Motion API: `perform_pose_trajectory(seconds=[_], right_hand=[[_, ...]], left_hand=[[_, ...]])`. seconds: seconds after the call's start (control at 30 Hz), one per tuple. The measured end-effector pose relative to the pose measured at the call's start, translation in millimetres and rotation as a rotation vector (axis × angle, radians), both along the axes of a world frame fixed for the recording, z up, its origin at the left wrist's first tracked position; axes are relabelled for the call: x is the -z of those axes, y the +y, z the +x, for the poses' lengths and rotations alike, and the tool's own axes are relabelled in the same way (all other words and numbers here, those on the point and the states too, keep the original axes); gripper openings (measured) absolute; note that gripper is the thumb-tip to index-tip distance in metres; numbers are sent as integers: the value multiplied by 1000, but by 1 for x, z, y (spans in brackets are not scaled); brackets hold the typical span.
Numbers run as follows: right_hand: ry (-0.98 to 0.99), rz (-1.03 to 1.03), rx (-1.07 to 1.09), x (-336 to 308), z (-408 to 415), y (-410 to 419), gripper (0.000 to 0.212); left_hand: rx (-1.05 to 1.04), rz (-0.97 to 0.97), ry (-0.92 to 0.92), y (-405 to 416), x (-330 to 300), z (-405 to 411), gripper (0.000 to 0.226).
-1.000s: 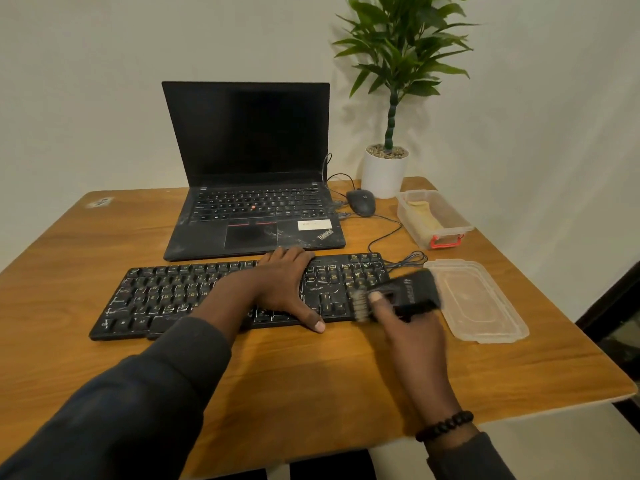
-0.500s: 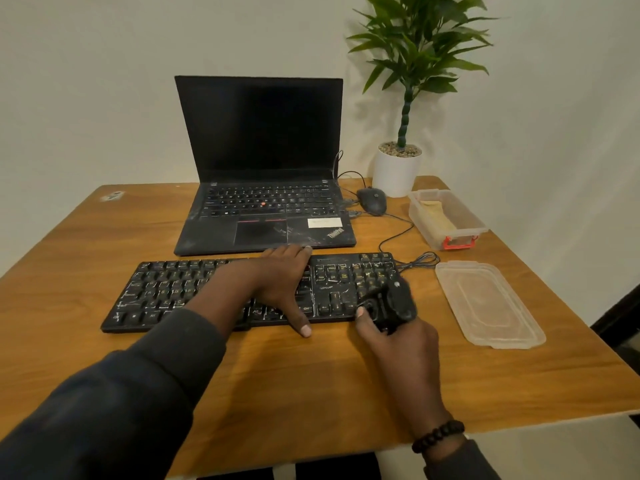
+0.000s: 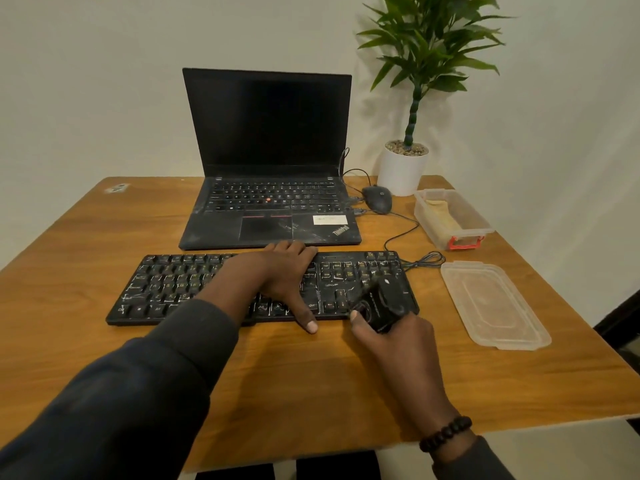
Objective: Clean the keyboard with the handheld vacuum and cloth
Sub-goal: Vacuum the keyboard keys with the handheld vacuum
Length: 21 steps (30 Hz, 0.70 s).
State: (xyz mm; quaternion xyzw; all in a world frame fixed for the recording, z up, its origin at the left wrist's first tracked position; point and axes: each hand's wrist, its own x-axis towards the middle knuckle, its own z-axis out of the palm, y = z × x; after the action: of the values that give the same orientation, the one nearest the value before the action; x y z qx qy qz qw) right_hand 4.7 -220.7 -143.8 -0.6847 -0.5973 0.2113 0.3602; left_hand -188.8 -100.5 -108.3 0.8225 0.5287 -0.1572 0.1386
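A dusty black keyboard (image 3: 173,289) lies across the middle of the wooden table (image 3: 311,382). My left hand (image 3: 287,271) rests flat on the keys right of centre, fingers straight, thumb hanging over the front edge. My right hand (image 3: 398,344) grips a small black handheld vacuum (image 3: 381,303), which is pressed nose-down on the keyboard's right end near the arrow keys. A yellowish cloth (image 3: 443,213) lies folded inside the clear box (image 3: 474,216) at the back right.
An open black laptop (image 3: 270,188) stands just behind the keyboard, with a wired mouse (image 3: 377,199) and a potted plant (image 3: 403,168) to its right. The box's clear lid (image 3: 495,306) lies right of the keyboard, beside the coiled cable (image 3: 426,259).
My right hand brought the vacuum from beside the keyboard's right edge down onto its right-hand keys and turned it nose-down. The left hand stayed put on the keyboard.
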Motion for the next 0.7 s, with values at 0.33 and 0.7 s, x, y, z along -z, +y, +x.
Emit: perform_pose_trajectory(seconds=[0.33, 0.7], right_hand=[[11, 8, 38, -8, -7, 26, 21], [400, -129, 43, -13, 16, 27, 13]], left_hand=[[1, 6, -17, -1, 0, -2, 145], [-8, -15, -46, -2, 0, -4, 144]])
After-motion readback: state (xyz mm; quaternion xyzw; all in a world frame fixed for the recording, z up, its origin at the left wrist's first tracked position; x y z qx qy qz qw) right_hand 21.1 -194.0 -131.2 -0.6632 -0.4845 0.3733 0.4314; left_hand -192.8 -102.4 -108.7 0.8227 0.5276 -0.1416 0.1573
